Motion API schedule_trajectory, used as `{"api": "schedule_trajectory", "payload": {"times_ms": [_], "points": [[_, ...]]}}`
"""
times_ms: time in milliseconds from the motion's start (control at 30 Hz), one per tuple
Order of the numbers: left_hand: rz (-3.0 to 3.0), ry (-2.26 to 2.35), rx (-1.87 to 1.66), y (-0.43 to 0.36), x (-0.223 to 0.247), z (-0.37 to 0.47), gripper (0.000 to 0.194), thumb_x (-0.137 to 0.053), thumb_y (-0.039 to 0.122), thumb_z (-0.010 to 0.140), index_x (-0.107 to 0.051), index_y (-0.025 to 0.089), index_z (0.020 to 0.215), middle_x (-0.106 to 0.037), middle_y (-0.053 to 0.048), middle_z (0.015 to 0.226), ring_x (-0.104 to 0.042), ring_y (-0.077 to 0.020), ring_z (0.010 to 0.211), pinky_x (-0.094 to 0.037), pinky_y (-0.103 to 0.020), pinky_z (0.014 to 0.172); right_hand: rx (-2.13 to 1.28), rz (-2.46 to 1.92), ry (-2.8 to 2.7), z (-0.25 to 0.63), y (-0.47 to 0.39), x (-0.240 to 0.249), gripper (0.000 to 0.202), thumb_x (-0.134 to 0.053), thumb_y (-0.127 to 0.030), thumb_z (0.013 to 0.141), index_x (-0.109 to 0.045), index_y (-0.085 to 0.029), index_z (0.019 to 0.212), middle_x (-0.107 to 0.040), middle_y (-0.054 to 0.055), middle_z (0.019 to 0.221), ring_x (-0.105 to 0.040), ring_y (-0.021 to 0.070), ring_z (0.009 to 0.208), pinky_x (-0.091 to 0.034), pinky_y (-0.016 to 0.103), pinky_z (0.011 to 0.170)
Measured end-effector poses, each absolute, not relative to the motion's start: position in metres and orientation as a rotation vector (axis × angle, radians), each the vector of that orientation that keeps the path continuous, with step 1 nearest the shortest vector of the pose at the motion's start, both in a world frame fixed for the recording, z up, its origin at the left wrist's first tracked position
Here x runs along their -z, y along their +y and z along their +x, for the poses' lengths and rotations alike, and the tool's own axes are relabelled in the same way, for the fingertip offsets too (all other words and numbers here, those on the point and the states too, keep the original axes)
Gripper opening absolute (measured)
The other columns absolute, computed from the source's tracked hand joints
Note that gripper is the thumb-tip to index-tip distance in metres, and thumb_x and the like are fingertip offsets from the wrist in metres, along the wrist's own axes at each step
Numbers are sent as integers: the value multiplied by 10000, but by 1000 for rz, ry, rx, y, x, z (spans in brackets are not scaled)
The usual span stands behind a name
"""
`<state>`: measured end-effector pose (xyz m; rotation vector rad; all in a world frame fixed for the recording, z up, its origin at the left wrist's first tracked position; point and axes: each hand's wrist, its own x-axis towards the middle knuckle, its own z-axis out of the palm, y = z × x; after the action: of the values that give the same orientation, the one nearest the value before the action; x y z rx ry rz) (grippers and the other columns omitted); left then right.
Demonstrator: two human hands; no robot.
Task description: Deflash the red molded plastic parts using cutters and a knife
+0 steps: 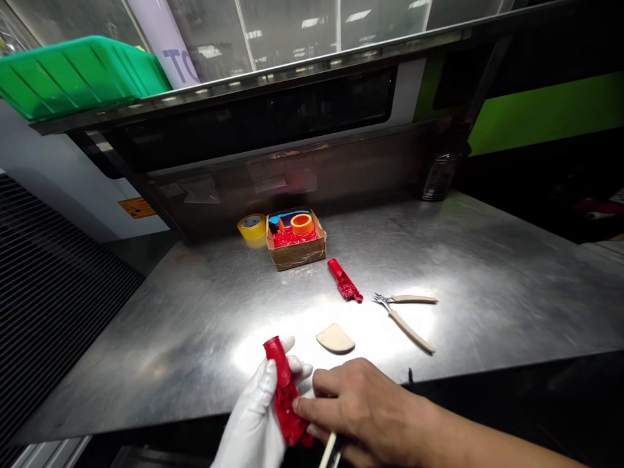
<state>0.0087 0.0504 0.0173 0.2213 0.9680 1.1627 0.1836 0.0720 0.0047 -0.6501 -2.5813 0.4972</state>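
Note:
In my left hand (256, 406), which wears a white glove, lies a red plastic part (283, 390), its round tube end pointing up. My bare right hand (358, 406) touches the lower part of it with a fingertip, and its curled fingers hold a slim tool (331, 450) with a pale and dark handle; the tool's tip is hidden. A second red part (345, 281) rests on the metal table (205, 325). Near my hands is a beige wedge-shaped pad (336, 338). Cutting pliers (404, 312) with beige handles lie spread open to the right.
A cardboard box (299, 253) with red pieces and an orange ring stands at the back, beside yellow tape (252, 226). A dark bottle (439, 174) is at the back right. A green bin (82, 75) sits on the shelf (273, 77) above.

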Motion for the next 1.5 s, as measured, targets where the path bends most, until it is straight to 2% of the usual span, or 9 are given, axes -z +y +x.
{"api": "schedule_trajectory", "payload": {"times_ms": [133,300,500,700,833,1033,1233,1400,1500], "points": [[251,939,-1161,48,-23,14,567,-730,398,712,-563,262,1237,-670,-92,1001,-643,-288,862,-539,-389,676,-551,-616,-2550,185,74,-8,163,-488,-280,845,-601,-210,939,-561,2,849,-449,116,587,-284,257,498],[289,924,-1176,48,-25,17,545,-710,396,735,-561,256,1241,-670,-84,976,-638,-277,848,-536,-382,683,-691,-631,-2505,188,74,-10,199,-468,-264,875,-610,-220,1007,-591,4,893,-513,117,652,-328,239,536],[310,992,-1162,46,-30,14,520,-656,312,802,-509,272,1299,-671,-72,949,-641,-237,827,-531,-366,709,-569,-613,-2574,190,74,-7,291,-527,-222,783,-580,-208,1069,-590,18,913,-506,137,664,-325,255,549],[326,978,-1132,45,-29,16,568,-627,292,828,-418,319,1355,-658,-67,1021,-645,-207,787,-521,-354,713,-524,-581,-2607,189,75,-4,117,-539,-240,790,-579,-198,892,-575,2,841,-492,126,627,-327,253,538],[350,983,-1122,46,-25,15,527,-584,296,855,-417,289,1354,-651,-80,1002,-635,-229,831,-525,-380,727,-702,-565,-2500,189,75,-8,115,-512,-235,842,-591,-206,920,-586,12,910,-519,118,678,-353,229,571],[414,1013,-1191,45,-27,9,451,-524,366,882,-498,229,1311,-627,-61,863,-591,-248,922,-502,-416,838,-780,-1183,-2155,217,96,-29,120,-585,-285,815,-507,-194,806,-557,-7,759,-498,130,659,-348,231,578],[533,1056,-1199,46,-21,4,535,-489,295,896,-352,275,1413,-591,-34,836,-552,-190,788,-490,-330,776,-547,-1649,-2244,231,129,-27,134,-407,-220,901,-523,-179,953,-604,53,873,-561,178,758,-370,265,629],[433,978,-1213,49,-26,9,482,-507,238,887,-441,275,1363,-545,-28,802,-488,-155,705,-464,-281,686,-395,-1725,-2322,219,130,-21,257,-428,-176,870,-553,-130,1090,-610,118,923,-574,244,794,-376,314,648],[335,945,-1201,49,-30,11,422,-508,277,895,-506,234,1315,-521,-41,809,-458,-140,679,-438,-261,604,-348,-1724,-2338,234,124,-23,343,-381,-185,899,-532,-153,1205,-594,117,1036,-578,232,829,-420,327,691]]}}
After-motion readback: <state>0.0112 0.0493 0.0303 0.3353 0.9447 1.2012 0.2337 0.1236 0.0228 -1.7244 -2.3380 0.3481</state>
